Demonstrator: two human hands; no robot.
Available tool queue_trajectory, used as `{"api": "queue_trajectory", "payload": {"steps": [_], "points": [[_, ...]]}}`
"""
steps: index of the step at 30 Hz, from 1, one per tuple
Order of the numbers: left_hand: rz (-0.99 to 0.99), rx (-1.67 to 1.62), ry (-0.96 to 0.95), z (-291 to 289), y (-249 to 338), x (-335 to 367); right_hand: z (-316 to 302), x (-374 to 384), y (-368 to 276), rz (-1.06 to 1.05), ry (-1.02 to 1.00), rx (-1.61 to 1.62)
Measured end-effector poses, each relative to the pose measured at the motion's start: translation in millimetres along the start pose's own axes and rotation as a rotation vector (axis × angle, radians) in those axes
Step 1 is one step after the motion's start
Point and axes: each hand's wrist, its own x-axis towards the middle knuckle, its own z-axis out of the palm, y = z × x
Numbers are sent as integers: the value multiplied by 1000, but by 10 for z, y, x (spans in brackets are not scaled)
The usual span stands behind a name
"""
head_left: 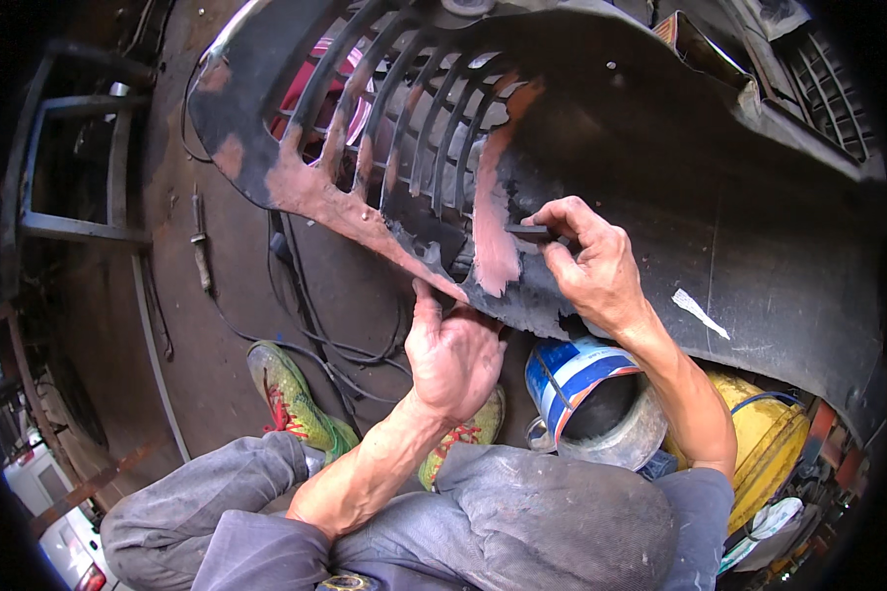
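Observation:
A large black plastic car bumper (650, 227) with a slatted grille opening spans the view in front of me. Pink filler (315, 202) coats its lower left edge and the bases of several slats, and another pink strip (493, 222) runs down right of the grille. My right hand (596, 261) pinches a small, flat, dark spreader (529, 232) between thumb and fingers, its tip close to that strip. With its thumb against the bumper's ragged lower edge, my left hand (453, 355) holds that edge from below. Most of its fingers are hidden behind the edge.
Below the bumper stands a metal can (601, 414) with a blue and white wrap, beside a yellow container (759, 433). Dark cables (310, 340) and a thin tool (200, 241) lie on the floor to the left. A metal frame (74, 167) stands far left.

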Motion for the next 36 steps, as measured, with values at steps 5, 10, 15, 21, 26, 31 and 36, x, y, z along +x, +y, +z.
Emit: {"api": "queue_trajectory", "payload": {"steps": [5,10,15,21,26,31,36], "points": [[40,29,6,-1,35,114,6,120,70,-244,9,-182],[76,92,13,-61,78,81,-10,228,-73,-534,19,-385],[82,170,13,-65,122,52,-68,341,-250,-607,-129,-416],[105,234,36,-68,150,35,-33,441,-378,-694,-212,-570],[104,233,92,-126,165,32,59,510,-579,-673,-345,-709],[121,238,145,-134,213,17,-64,617,-521,-565,-219,-450],[155,346,280,-437,301,69,-232,456,-435,117,-266,118]]}}
